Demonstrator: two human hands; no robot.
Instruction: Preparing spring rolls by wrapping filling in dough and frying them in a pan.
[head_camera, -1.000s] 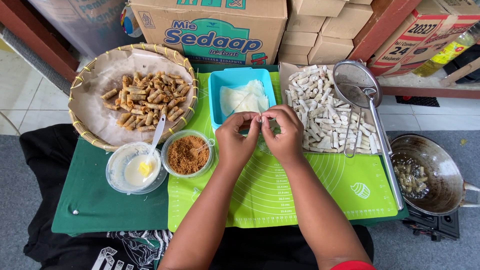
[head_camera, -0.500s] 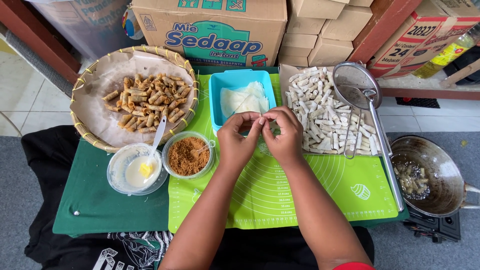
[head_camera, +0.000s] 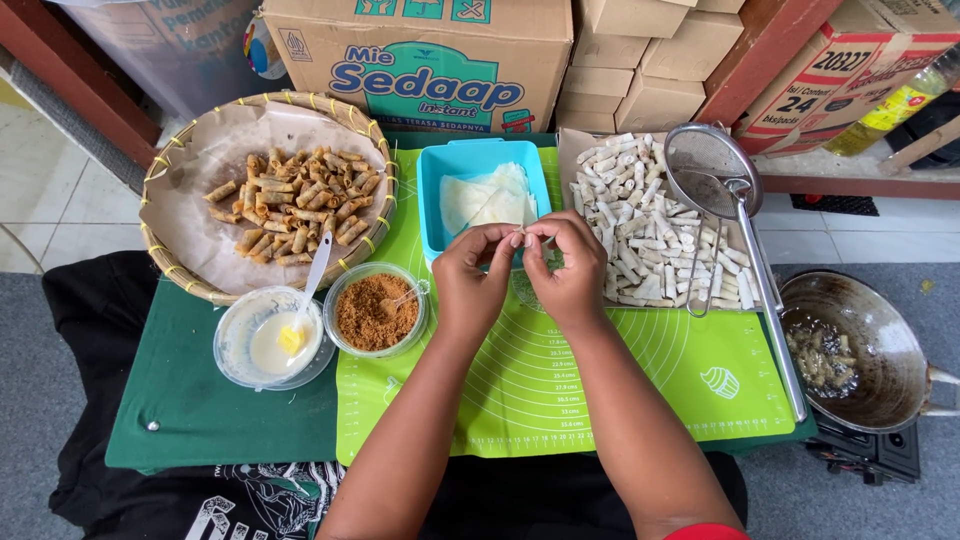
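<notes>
- Both hands are working a tiny roll of white wrapper (head_camera: 521, 236) pinched between the fingertips, held just above the green mat (head_camera: 560, 370), near the back edge of the counter and right in front of the blue tub of wrappers (head_camera: 436, 205).
- Left hand (head_camera: 470, 280) and right hand (head_camera: 565, 270) are each closing thumb and forefinger on one end of it, so the grip is a light pinch on both sides, knuckles nearly touching.
- To roll it well I'd be keeping the pressure even on both ends, otherwise it's probably going lopsided or tearing, that wrapper looks thin.
- Staying over the mat is smart, since any filling dropping out is landing there.
- The brown crumbly filling bowl (head_camera: 375, 312) and the paste bowl (head_camera: 270, 340) with its spoon are sitting just left of the hands.
- Uncooked white rolls are piling on the tray (head_camera: 640, 225) to the right, fried ones in the basket (head_camera: 200, 250) at the back left corner.
</notes>
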